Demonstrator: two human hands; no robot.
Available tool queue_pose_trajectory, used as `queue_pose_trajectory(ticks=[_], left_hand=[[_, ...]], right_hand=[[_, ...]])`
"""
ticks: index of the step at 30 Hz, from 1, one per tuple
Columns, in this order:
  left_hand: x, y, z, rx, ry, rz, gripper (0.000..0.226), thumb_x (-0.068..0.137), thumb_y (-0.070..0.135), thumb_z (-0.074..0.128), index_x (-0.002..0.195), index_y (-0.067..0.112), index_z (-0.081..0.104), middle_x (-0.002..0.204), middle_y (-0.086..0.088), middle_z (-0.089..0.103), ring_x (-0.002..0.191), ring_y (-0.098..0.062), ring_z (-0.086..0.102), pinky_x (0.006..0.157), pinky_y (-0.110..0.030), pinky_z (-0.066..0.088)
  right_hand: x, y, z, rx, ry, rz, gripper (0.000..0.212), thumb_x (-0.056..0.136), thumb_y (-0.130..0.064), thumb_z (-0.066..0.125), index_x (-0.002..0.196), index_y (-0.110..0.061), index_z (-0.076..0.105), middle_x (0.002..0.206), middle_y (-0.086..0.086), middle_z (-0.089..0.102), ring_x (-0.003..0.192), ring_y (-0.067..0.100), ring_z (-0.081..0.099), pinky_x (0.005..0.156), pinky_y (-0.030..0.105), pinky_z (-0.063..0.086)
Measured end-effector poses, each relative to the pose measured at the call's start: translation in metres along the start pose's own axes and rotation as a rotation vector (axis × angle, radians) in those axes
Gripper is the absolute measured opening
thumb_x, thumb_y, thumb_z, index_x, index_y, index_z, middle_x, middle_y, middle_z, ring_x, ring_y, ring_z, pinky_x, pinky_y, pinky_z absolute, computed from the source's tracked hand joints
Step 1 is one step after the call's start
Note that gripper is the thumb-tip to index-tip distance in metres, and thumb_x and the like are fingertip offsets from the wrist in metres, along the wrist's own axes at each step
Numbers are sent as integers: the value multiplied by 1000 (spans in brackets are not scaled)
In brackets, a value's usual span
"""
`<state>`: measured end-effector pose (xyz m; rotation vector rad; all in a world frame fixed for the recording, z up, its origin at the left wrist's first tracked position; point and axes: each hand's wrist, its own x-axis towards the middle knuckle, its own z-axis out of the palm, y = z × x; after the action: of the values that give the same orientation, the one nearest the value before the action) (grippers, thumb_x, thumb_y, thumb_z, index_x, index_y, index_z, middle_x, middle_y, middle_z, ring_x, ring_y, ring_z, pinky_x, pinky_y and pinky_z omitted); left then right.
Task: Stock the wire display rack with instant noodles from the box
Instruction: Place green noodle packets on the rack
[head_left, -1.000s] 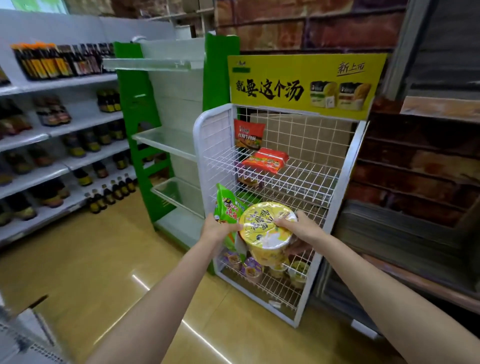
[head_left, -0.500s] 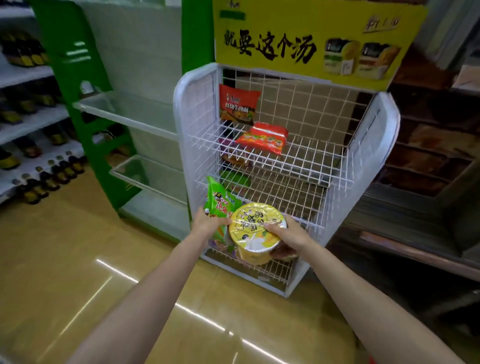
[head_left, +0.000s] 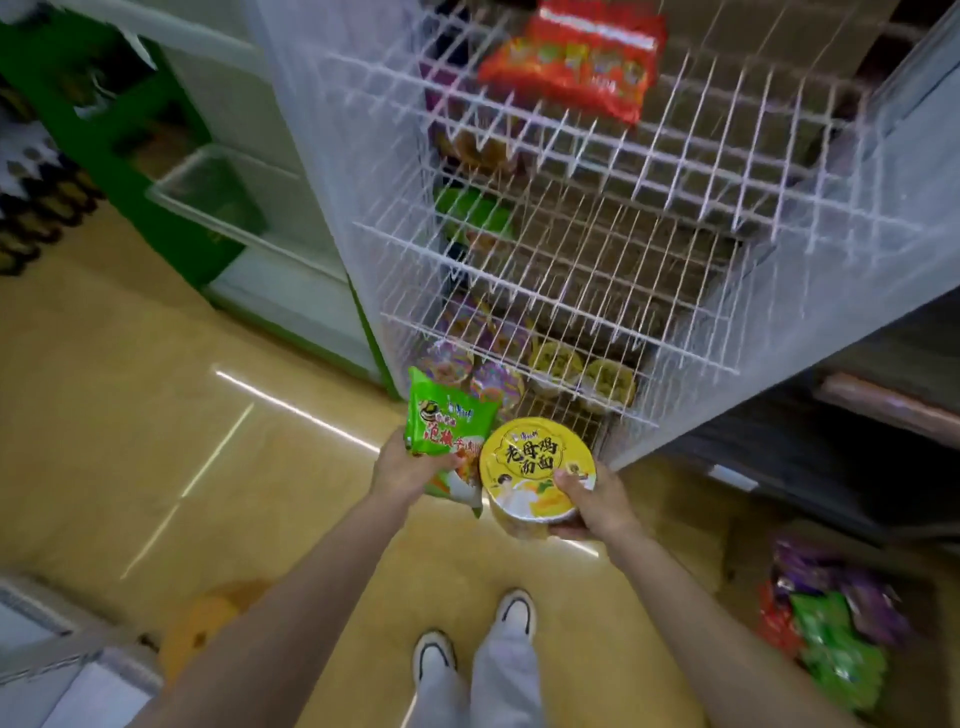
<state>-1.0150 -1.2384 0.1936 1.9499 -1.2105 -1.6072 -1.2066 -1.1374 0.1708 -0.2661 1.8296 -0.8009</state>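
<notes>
My left hand grips a green instant noodle packet by its lower edge. Beside it, my right hand holds a yellow-lidded noodle bowl, thumb on the lid. Both are held just in front of the bottom shelf of the white wire display rack. Several noodle cups stand on that bottom shelf. A red noodle packet lies on the top shelf and a green packet shows on a middle one. The box with more packets sits on the floor at lower right.
A green and white shelf unit stands left of the rack. Dark bottles line shelves at the far left. My feet stand on the glossy yellow floor. A dark counter runs to the right of the rack.
The view has tilted down and drawn closer to the rack. Both hands have lowered with the packet and bowl toward the bottom shelf. The box has come into view.
</notes>
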Motion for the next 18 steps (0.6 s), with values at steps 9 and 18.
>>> queue_pose_trajectory(ticks=[9,18], left_hand=[[129,-69,76,106,-41,-26,51,68,6,81,115,5,60,106,-11,67,99,-26,64,90,-41,51],[241,-158,154,-7,-90,-118,46,69,12,82,111,11,63,104,-7,68,100,-26,63,93,-38,50]], right_hand=[[148,62,14,4,31,72,26,90,-26,62,111,-24,48,109,16,64,57,26,67,42,26,54],[307,138,15,136,235,103,35,92,-20,59,123,-7,46,111,16,59,54,25,63,37,26,52]])
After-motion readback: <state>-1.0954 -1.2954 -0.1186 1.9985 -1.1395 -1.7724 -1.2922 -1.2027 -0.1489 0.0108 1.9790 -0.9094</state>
